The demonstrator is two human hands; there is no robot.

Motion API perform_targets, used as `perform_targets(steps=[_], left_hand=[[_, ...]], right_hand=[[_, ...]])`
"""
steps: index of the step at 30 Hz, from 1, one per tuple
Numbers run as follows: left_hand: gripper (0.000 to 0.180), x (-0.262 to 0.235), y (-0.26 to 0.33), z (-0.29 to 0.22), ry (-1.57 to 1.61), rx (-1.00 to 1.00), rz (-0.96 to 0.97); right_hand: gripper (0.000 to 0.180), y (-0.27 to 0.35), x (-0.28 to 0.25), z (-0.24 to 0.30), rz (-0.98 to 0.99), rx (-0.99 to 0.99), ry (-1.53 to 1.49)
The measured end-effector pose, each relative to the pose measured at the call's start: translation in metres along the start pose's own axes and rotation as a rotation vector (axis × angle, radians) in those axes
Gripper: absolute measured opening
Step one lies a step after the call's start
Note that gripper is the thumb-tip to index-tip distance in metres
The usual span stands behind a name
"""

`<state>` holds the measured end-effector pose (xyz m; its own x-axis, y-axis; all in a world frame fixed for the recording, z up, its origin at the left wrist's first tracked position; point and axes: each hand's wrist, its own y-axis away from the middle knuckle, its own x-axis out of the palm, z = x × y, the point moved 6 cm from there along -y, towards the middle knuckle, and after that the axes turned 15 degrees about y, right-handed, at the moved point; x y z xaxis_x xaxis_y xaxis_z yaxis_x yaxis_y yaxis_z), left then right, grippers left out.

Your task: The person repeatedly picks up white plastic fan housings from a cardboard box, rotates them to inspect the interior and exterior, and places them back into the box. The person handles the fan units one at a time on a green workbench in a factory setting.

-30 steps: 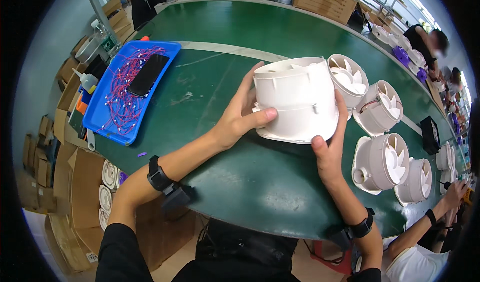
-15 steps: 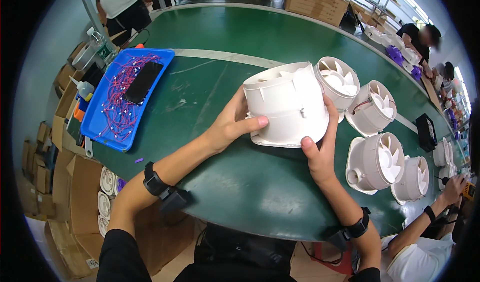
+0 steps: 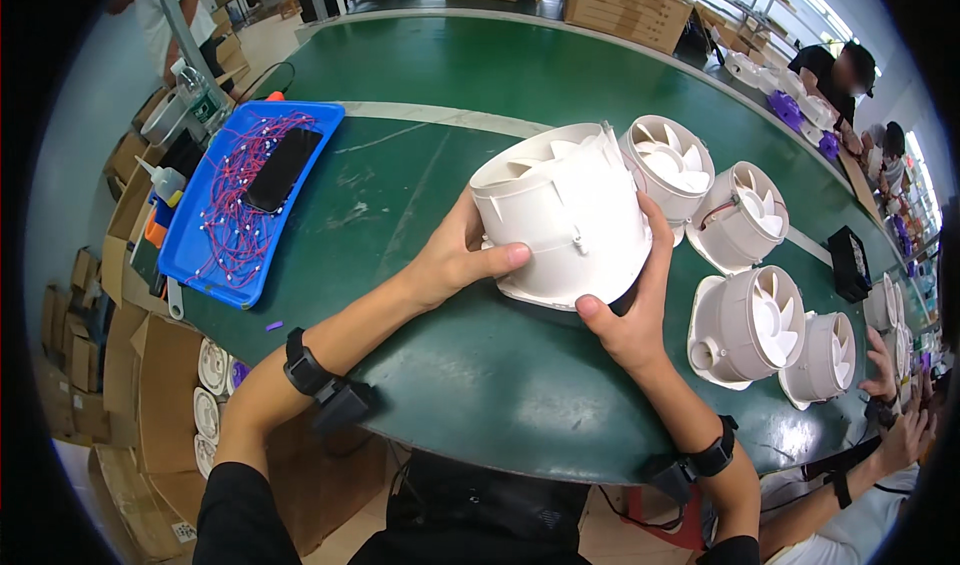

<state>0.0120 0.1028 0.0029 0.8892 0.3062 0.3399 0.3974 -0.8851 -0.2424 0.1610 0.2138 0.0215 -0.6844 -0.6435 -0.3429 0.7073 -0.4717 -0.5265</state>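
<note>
Between my two hands is a white plastic fan housing (image 3: 570, 220), tilted, with fan blades visible inside its upper rim. My left hand (image 3: 465, 255) grips its left side, thumb lying across the front wall. On the other side, my right hand (image 3: 635, 305) is wrapped round the lower right, with the thumb near the bottom flange. Right behind it stands another white fan (image 3: 668, 165). Several more white fans sit to the right, among them one with red wires (image 3: 742, 217) and one with a round side port (image 3: 748, 327).
A blue tray (image 3: 250, 293) at the left holds tangled red-purple wires and a black phone (image 3: 283, 171). A black box (image 3: 848, 265) stands at the right edge of the green table (image 3: 480, 385). A co-worker's hands (image 3: 900, 435) are at lower right. Cardboard boxes (image 3: 625, 10) line the back.
The held fan housing has shifted slightly left and turned, showing more of its blades. Both my hands moved with it. The co-worker's hands at lower right changed position.
</note>
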Motion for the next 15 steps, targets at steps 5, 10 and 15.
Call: perform_targets(steps=[5,10,15], left_hand=[[0.098,-0.005,0.001,0.005,0.047,-0.006,0.044],[0.091,-0.013,0.002,0.01,0.095,0.001,0.046],[0.078,-0.012,-0.002,-0.003,0.401,0.003,-0.037]], right_hand=[[0.11,0.002,-0.002,-0.01,-0.008,-0.079,0.128],[0.117,0.002,0.002,-0.009,0.018,-0.063,0.116],[0.117,0.0,0.0,-0.002,-0.025,0.017,-0.067]])
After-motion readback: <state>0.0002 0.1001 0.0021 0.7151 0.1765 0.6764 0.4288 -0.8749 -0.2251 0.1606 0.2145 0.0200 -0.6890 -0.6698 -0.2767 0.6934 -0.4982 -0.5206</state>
